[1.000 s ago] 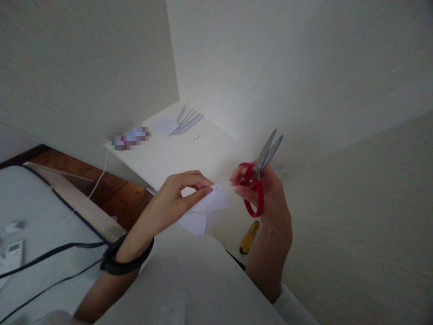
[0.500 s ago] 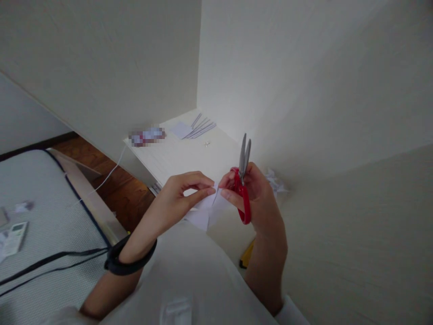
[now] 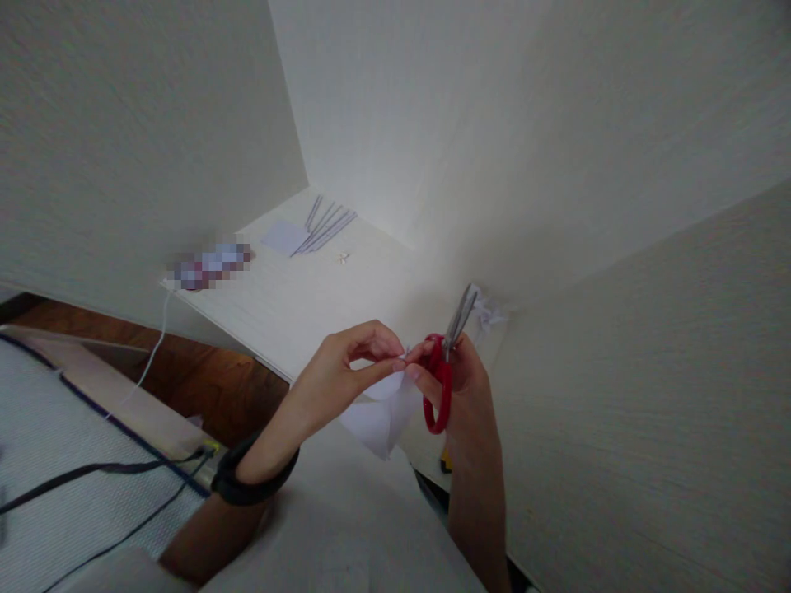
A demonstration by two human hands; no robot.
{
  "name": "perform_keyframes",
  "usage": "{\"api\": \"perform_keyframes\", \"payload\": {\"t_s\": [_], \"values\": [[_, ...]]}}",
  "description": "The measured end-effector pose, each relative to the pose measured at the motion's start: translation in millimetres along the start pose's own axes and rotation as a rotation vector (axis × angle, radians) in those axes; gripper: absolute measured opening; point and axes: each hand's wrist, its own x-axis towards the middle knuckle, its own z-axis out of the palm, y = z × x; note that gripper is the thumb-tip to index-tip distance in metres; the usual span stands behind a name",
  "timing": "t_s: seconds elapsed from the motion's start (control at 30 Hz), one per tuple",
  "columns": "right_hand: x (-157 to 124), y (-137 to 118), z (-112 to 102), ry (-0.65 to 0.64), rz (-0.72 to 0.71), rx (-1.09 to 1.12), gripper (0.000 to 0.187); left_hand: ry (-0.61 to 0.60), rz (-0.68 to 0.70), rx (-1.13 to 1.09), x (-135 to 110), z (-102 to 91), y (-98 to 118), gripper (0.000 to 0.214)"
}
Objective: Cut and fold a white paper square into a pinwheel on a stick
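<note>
Above white desk [image 3: 309,288], left hand [image 3: 346,366] pinches paper [image 3: 380,416] beside scissors [image 3: 448,362].

No readable text, number or sign. Pixelated item [image 3: 210,263] at far-left edge of bench [image 3: 297,305]: print illegible. Held white paper [image 3: 378,422]: blank on visible faces. Handles of red scissors [image 3: 438,387]: no legible brand. Small sheet [image 3: 283,237] at back of bench: too small to tell.
</note>
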Motion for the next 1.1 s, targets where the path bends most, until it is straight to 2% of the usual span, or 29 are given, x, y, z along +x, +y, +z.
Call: {"api": "perform_keyframes", "payload": {"t_s": [0.2,0.33,0.53,0.63,0.83,1.1], "values": [[8.8,3.4,1.7,0.035,0.028,0.002,0.027,0.02,-0.063,-0.057,0.1,0.8,-3.6,0.005],[5.7,2.1,10.6,0.035,-0.013,-0.003,0.028,0.043,-0.073,-0.095,-2.0,-1.1,1.1,0.006],[-2.5,2.7,11.2,0.097,-0.064,-0.006,0.033,-0.026,-0.083,-0.091,1.7,-1.0,0.4,0.007],[-2.4,4.1,6.8,0.118,-0.038,0.002,0.03,-0.033,-0.055,-0.094,-0.5,2.4,-2.4,0.007],[3.5,5.7,5.9,0.073,0.036,-0.028,0.022,0.049,0.036,-0.11,-8.5,6.3,-8.3,0.005],[1.2,7.2,6.3,0.0,0.065,0.021,0.025,0.075,0.107,0.006,-16.4,4.2,-4.3,0.007]]}}
